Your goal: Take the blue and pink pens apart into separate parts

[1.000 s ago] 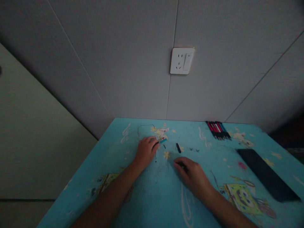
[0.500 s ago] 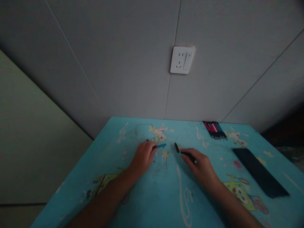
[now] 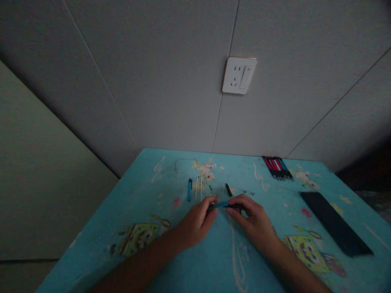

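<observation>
My left hand [image 3: 200, 219] pinches a blue pen barrel [image 3: 220, 204] with a dark end, held low over the table. My right hand [image 3: 252, 211] grips a black pen part [image 3: 234, 206], its tip meeting the blue barrel end to end; I cannot tell whether they are joined. Beyond my left hand lie another blue pen piece [image 3: 190, 190] and two thin white refills [image 3: 196, 189], side by side. A tiny dark piece [image 3: 210, 187] rests to their right. Just past my right fingers is a short black pen piece [image 3: 228, 190].
A row of several red, white, blue and black pens [image 3: 277, 168] lies at the back right. Nearer on the right is a flat dark strip or pouch [image 3: 336, 224]. The blue patterned table [image 3: 183, 268] meets a grey wall with a socket [image 3: 239, 75].
My left hand has moved right and toward me with the blue barrel, which now meets the black part in my right hand. The refills and the other blue piece are uncovered.
</observation>
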`<action>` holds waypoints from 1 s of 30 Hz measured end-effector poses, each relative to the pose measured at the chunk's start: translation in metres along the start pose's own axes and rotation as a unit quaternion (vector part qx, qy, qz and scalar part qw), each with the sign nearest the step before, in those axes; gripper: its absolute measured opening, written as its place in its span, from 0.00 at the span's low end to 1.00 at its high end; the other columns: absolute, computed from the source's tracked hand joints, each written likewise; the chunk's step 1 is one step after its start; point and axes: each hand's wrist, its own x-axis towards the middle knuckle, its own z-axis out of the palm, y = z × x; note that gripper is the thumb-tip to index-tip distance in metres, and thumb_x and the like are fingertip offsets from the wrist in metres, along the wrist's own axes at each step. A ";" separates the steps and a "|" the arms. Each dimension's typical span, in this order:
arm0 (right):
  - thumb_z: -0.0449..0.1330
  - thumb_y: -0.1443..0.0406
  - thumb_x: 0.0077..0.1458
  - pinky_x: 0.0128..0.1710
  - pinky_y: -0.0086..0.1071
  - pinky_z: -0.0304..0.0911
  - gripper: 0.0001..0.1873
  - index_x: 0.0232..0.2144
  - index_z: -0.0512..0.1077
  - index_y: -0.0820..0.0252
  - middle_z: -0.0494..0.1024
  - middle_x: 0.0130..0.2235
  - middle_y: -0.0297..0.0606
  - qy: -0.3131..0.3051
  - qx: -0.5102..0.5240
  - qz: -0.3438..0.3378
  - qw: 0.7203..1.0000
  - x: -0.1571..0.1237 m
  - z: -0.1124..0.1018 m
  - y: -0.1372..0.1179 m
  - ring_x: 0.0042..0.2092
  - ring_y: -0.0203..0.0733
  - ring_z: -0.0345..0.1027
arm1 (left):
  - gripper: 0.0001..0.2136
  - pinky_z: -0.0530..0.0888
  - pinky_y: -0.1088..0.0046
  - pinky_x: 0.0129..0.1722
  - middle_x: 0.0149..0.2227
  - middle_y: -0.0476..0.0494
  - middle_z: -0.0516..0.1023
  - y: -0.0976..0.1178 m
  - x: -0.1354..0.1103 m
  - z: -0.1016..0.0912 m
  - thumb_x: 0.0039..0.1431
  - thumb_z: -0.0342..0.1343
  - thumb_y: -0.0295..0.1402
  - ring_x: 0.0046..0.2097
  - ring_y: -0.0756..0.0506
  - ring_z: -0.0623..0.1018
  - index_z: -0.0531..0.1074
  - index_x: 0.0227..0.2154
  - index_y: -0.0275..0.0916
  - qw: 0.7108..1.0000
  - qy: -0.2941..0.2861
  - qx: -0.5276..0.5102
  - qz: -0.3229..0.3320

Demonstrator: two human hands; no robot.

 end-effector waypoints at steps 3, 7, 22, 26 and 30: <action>0.59 0.60 0.60 0.36 0.33 0.67 0.09 0.40 0.76 0.56 0.75 0.34 0.38 -0.030 0.005 -0.045 0.999 -0.004 0.007 -0.006 0.35 0.40 0.68 | 0.09 0.70 0.69 0.46 0.43 0.43 0.76 0.003 0.000 0.006 0.67 0.47 0.32 0.45 0.44 0.76 0.68 0.46 0.39 0.999 -0.032 -0.011 -0.008; 0.61 0.61 0.59 0.35 0.33 0.67 0.10 0.42 0.75 0.55 0.75 0.33 0.36 -0.023 0.022 -0.060 0.998 -0.009 0.013 -0.008 0.34 0.39 0.69 | 0.08 0.68 0.73 0.35 0.30 0.48 0.73 0.006 0.000 0.008 0.66 0.49 0.32 0.34 0.47 0.74 0.70 0.33 0.37 0.998 -0.055 -0.009 -0.017; 0.57 0.63 0.62 0.40 0.35 0.67 0.10 0.45 0.75 0.55 0.77 0.36 0.38 -0.016 -0.089 -0.072 0.993 -0.003 0.016 0.007 0.38 0.41 0.71 | 0.11 0.69 0.72 0.36 0.29 0.48 0.74 0.000 0.006 0.005 0.67 0.48 0.36 0.33 0.47 0.74 0.70 0.32 0.37 0.996 0.038 -0.048 -0.068; 0.57 0.64 0.62 0.41 0.34 0.67 0.11 0.46 0.73 0.54 0.78 0.40 0.38 0.012 -0.051 -0.068 0.996 -0.008 0.019 0.001 0.39 0.40 0.71 | 0.09 0.70 0.72 0.37 0.33 0.46 0.75 0.001 0.006 0.005 0.67 0.48 0.35 0.36 0.47 0.74 0.72 0.36 0.37 0.996 0.026 -0.066 -0.053; 0.60 0.63 0.60 0.39 0.32 0.68 0.09 0.43 0.73 0.55 0.79 0.39 0.37 0.027 -0.035 -0.069 0.997 -0.012 0.021 0.000 0.38 0.39 0.72 | 0.09 0.69 0.74 0.34 0.30 0.47 0.75 0.003 0.003 0.002 0.66 0.49 0.34 0.33 0.48 0.74 0.72 0.35 0.36 0.997 0.026 -0.052 -0.045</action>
